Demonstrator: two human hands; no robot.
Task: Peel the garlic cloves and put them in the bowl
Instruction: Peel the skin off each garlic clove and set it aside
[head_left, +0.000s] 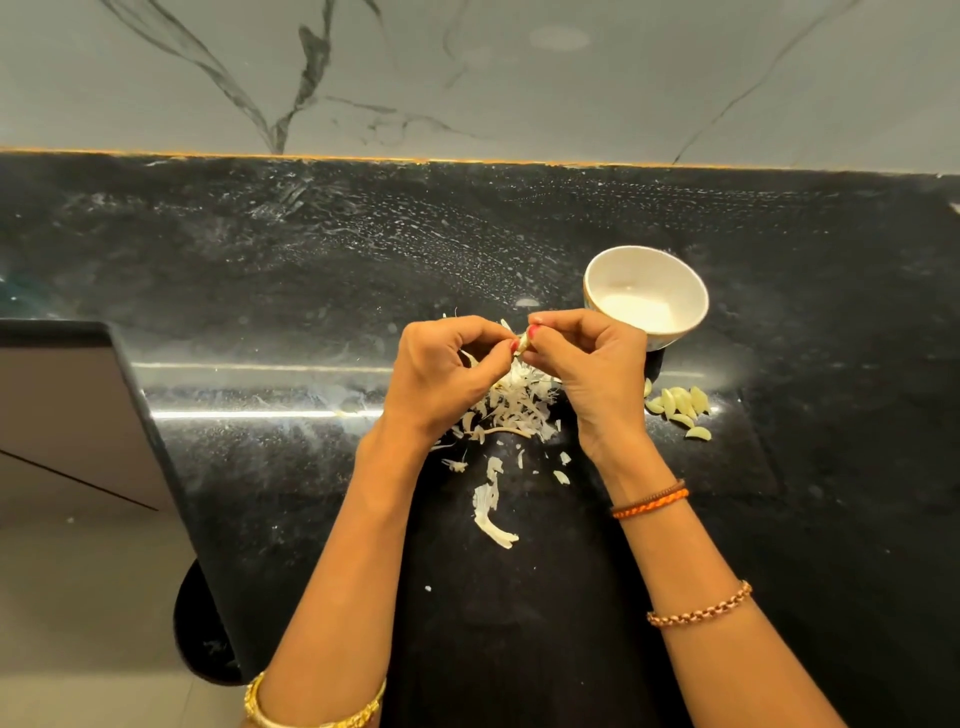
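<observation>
— Black counter (311, 291) under us; why hold the clove (523, 343) up here?

— Our left hand (447, 374) and right hand (592, 374) both pinch it, so skins (511, 410) drop below.

— And the bowl (675, 275)?

— Just beyond; peeled cloves (678, 405) wait beside it.

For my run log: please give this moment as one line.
hands: left and right pinch clove | bowl: empty | peeled cloves: on counter

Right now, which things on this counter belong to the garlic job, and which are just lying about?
Job:
- garlic clove pinched between left hand and right hand
- peeled cloves on the counter, right of the hands
- white bowl, apparently no cloves inside

Lying about:
- pile of peel under the hands
- loose peel strip nearer the person
</observation>
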